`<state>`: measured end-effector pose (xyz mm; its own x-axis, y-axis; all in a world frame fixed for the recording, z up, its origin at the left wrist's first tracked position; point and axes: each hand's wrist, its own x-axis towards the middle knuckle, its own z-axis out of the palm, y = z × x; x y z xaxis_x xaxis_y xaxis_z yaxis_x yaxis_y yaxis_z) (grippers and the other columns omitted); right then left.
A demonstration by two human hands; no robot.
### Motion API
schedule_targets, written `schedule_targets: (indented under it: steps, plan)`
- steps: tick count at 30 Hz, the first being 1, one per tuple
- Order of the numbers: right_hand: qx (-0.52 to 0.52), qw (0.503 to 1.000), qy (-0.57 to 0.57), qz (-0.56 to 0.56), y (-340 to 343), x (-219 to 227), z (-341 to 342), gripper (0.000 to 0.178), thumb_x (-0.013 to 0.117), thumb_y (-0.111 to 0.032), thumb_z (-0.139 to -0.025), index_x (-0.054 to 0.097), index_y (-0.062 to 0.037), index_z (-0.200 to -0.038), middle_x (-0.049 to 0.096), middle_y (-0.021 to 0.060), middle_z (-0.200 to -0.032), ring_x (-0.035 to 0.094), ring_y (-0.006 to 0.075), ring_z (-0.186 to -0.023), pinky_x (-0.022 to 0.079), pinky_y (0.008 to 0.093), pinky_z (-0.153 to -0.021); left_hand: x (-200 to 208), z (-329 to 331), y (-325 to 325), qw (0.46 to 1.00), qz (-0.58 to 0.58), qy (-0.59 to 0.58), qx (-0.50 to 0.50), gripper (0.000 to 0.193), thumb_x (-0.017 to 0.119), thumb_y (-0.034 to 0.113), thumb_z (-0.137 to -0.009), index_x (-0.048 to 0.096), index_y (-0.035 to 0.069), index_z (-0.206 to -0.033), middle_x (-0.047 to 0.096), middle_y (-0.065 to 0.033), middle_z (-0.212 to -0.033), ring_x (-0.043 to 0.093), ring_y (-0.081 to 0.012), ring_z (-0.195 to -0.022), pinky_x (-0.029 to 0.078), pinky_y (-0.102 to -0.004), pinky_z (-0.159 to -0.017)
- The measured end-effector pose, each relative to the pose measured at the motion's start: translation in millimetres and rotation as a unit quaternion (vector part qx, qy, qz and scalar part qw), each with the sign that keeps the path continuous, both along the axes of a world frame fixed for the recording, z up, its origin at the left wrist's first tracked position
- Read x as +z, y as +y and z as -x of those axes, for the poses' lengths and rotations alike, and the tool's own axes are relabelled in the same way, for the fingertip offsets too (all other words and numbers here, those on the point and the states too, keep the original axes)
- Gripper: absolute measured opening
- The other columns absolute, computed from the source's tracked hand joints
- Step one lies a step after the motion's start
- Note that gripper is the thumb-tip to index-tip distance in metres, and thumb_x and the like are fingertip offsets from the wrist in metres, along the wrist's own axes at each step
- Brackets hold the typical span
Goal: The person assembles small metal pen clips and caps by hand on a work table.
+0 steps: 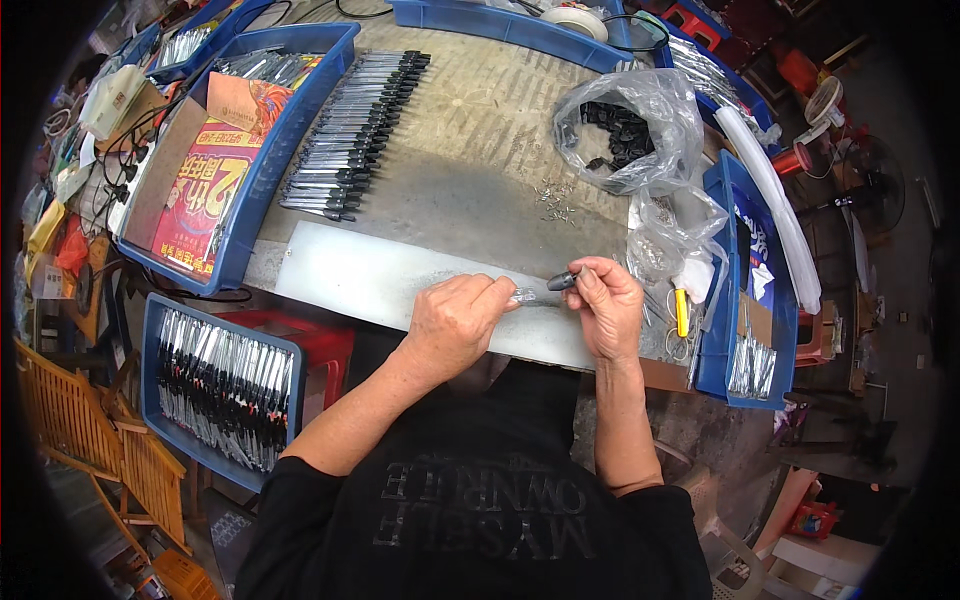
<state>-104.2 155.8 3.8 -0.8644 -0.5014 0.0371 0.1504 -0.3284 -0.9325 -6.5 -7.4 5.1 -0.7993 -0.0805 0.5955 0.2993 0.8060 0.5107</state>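
Note:
Over a pale white board (350, 270) at the near edge of the bench, my two hands face each other a short gap apart. My left hand (455, 318) is closed in a pinch on a small clear plastic piece (524, 296) that sticks out past the fingertips. Between the thumb and fingers of my right hand (608, 305) is a dark grey, tapered pen part (562, 282), its narrower end pointing left. A row of clear pens with black ends (345, 135) lies on the bench beyond my left hand.
Beyond my right hand stand a clear bag of black parts (625, 125) and a scatter of tiny metal pieces (555, 202). Blue trays flank the bench, one holding a printed carton (200, 190). A blue tray of pens (155, 375) sits lower left; a yellow-handled tool (682, 312) lies right.

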Motion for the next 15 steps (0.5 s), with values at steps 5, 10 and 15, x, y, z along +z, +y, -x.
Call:
schedule_targets:
  steps: [5, 10, 15]
  plan:
    - [-0.021, 1.0, 0.021, -0.004, 1, 0, -16, 0.011, 0.058, -0.006, -0.083, 0.06, 0.0032, -0.09, 0.059, 0.0047, -0.075, 0.052, 0.0098, -0.06, 0.043, 0.0208, -0.057, 0, -5, 4, 1.0, -0.005, 0.012, 0.003, 0.016, 0.066, 0.007, -0.07, 0.055, 0.002, -0.081, 0.054, -0.0088, -0.063, 0.055, -0.0237, -0.055, 0.044, -0.0329, -0.049]
    - [-0.029, 0.999, 0.027, 0.014, 4, -1, -27, 0.012, 0.058, -0.005, -0.083, 0.06, 0.0036, -0.091, 0.06, 0.0056, -0.076, 0.053, 0.0107, -0.06, 0.044, 0.0216, -0.057, 2, -9, 8, 1.0, 0.016, 0.005, 0.013, 0.015, 0.065, 0.007, -0.07, 0.055, 0.002, -0.08, 0.049, -0.0066, -0.059, 0.053, -0.0221, -0.052, 0.042, -0.0324, -0.045]
    - [-0.032, 0.999, 0.035, 0.02, 7, -3, -34, 0.013, 0.057, -0.005, -0.084, 0.06, 0.0035, -0.093, 0.06, 0.0065, -0.077, 0.054, 0.0118, -0.062, 0.044, 0.0225, -0.058, 0, -11, 9, 0.999, 0.031, 0.013, 0.005, 0.016, 0.066, 0.008, -0.07, 0.055, 0.003, -0.081, 0.048, -0.0058, -0.058, 0.053, -0.021, -0.051, 0.042, -0.0319, -0.045]
